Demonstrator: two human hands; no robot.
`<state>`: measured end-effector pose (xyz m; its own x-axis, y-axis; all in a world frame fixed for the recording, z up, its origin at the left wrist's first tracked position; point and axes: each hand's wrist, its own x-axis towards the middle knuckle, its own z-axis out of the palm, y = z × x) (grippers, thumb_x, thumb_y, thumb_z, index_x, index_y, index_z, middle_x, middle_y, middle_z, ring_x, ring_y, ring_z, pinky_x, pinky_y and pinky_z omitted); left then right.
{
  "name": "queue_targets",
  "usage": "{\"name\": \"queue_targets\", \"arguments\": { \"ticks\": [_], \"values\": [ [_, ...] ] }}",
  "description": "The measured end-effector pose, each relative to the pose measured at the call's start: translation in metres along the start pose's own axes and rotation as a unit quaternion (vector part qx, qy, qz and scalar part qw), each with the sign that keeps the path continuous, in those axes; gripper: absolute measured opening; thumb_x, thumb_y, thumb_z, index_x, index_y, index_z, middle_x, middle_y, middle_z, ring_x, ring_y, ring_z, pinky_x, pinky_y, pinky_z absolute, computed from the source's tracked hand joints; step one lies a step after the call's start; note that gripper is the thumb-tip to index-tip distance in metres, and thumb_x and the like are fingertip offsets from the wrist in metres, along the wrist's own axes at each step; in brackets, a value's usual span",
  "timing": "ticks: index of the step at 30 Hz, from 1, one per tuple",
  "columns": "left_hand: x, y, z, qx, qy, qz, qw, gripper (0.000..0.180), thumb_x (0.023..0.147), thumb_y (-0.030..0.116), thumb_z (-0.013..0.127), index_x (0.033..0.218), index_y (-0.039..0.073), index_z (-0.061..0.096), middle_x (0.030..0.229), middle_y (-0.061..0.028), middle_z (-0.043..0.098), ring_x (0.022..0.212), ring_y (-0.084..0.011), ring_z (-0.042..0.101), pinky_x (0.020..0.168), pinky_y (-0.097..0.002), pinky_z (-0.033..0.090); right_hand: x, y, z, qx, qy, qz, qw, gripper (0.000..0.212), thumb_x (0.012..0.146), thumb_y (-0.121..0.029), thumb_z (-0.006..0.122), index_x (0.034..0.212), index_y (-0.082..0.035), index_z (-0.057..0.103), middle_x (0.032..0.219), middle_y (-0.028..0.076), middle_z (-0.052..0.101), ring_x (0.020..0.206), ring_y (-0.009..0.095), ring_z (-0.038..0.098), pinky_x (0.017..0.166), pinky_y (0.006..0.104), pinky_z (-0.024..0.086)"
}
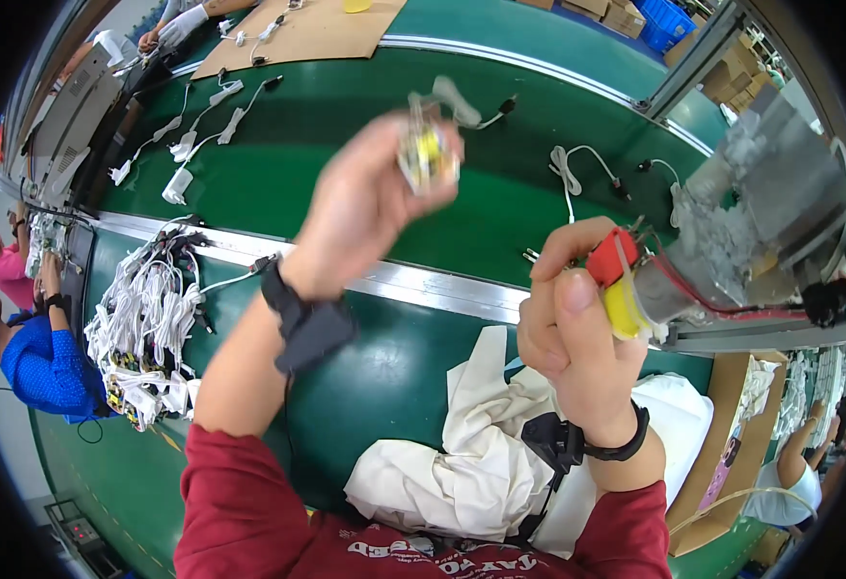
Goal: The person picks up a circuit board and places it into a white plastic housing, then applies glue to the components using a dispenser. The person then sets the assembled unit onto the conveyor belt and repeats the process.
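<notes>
My left hand (365, 207) is raised over the green belt (346, 125), its grip closed around a small board (426, 154) with a yellow part on it; a white cable (466, 106) trails from the board and ends in a dark plug. My right hand (577, 333) is clenched on a tool (616, 280) with a red and yellow end, thumb pressed against the yellow part, and that end sits right at the mouth of a grey machine (761, 222) mounted at the right. The board is held up in the air, well apart from the tool. Below my wrists a crumpled white cloth (462, 463) lies on the green surface (384, 386). To my left a heap of white cables (148, 328) rests on the surface near the metal rail (423, 285). More white chargers (196, 145) lie scattered on the belt beyond it, and a loose cable (577, 169) lies near the machine. A cardboard sheet (317, 29) covers the far side. A person in blue (42, 362) sits at the left edge.
</notes>
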<state>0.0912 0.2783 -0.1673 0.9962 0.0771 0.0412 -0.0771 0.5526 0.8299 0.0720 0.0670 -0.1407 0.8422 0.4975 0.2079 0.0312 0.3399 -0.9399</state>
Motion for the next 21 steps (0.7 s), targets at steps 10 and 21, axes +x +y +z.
{"name": "queue_targets", "arguments": {
  "ticks": [10,21],
  "values": [
    [-0.106,-0.085,0.027,-0.054,-0.058,-0.272,0.959,0.042,0.094,0.004,0.046,0.133,0.007,0.033,0.129,-0.0122,0.048,0.117,-0.0199,0.052,0.087,-0.0369,0.054,0.016,-0.001,-0.002,-0.017,0.027,-0.024,0.999,0.027,0.096,-0.031,0.045,0.098,-0.004,0.04,0.048,-0.003,0.031,0.036,0.005,0.025,0.034,0.022,0.02],
    [-0.109,-0.092,0.022,-0.088,-0.141,-0.229,0.959,0.048,0.092,-0.001,0.047,0.136,0.008,0.031,0.133,-0.012,0.046,0.118,-0.0199,0.051,0.086,-0.0344,0.054,0.018,0.004,0.003,-0.099,0.019,-0.054,0.993,0.03,0.097,-0.037,0.041,0.09,-0.009,0.035,0.046,-0.002,0.032,0.034,0.005,0.024,0.033,0.0216,0.02]
  ]
}}
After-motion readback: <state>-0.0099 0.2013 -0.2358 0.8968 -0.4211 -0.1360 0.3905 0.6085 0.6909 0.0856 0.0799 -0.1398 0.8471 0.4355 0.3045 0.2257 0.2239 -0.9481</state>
